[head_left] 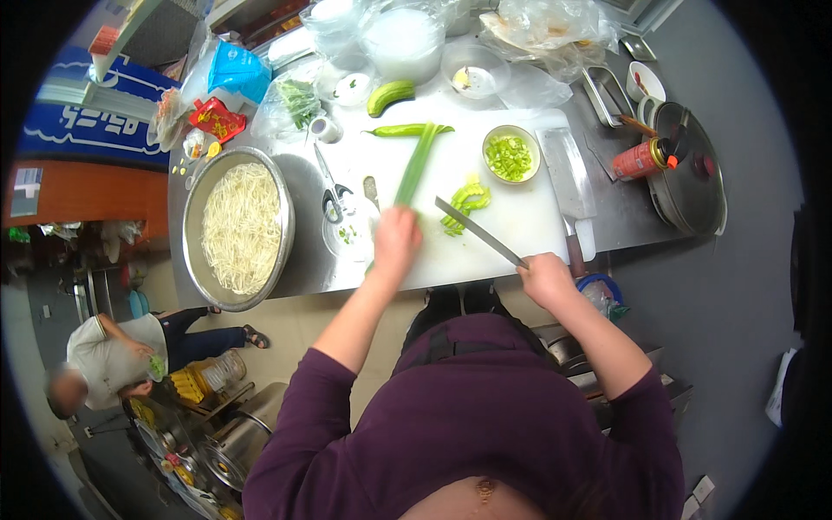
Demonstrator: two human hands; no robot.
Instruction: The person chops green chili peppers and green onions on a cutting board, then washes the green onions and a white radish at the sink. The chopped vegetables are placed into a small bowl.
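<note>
My left hand point(398, 239) is closed around a long green stalk, perhaps celery or leek point(413, 170), which lies over a white cutting board point(520, 227). In my right hand point(548, 279) is the handle of a knife point(481, 232), its blade angled up and left over the board. Between stalk and blade tip lie cut light-green pieces point(467, 205). A bowl of chopped green vegetable point(510, 155) stands on the board, with a cleaver point(567, 172) to its right. A long green pepper point(403, 130) lies behind, partly under the stalk's end.
On the left stands a steel bowl point(284, 195) of pale shreds. Scissors point(333, 188), a green gourd point(390, 97) and plastic bags point(546, 32) lie around the board. At right are a lidded pot point(692, 169) and a red canister point(637, 161). Another person point(117, 357) is at lower left.
</note>
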